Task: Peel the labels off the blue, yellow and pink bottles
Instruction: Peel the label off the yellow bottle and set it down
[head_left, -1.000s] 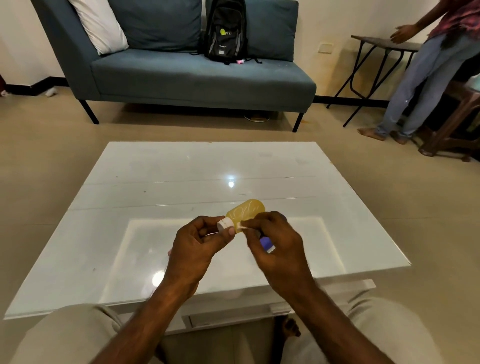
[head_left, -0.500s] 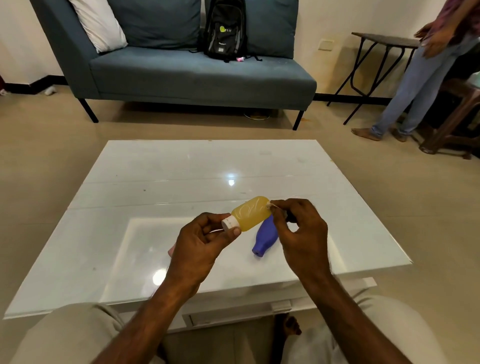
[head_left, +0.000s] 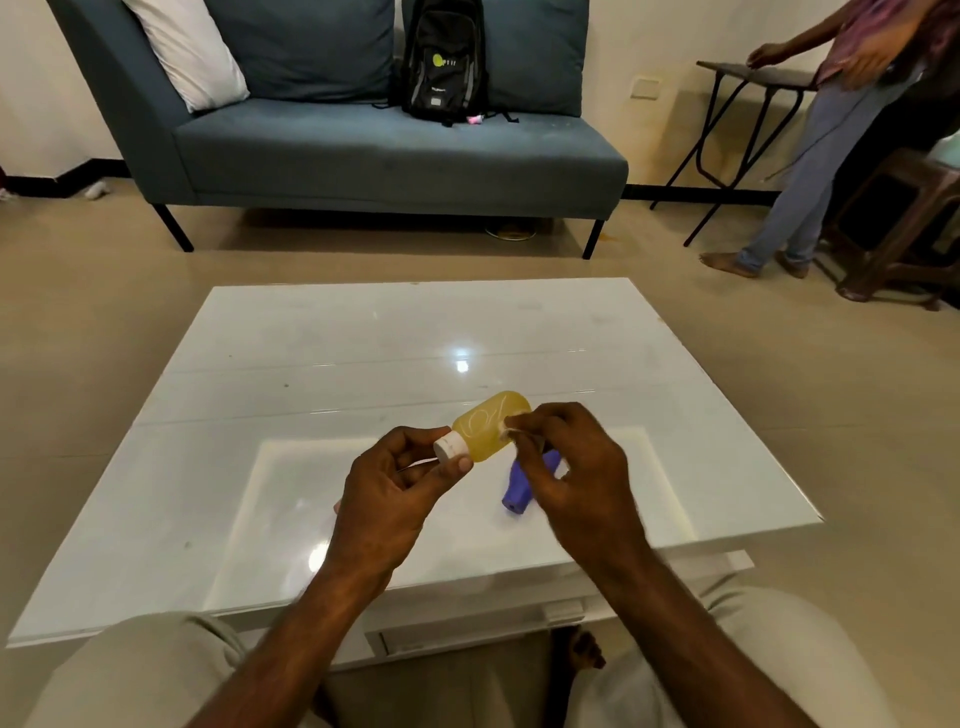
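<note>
A: What is the person wearing?

B: Light beige trousers (head_left: 130, 670), loose over both knees at seven and five o'clock. Both forearms are bare, with no sleeve in view.

A: Anything on the hands?

B: The left hand (head_left: 387, 501) and right hand (head_left: 576, 478) show no ring, watch or glove. A bare foot (head_left: 584, 649) shows at six o'clock

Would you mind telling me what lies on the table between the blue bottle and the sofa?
In the head view, only bare table top, then floor, separates the blue bottle from the sofa.
</note>
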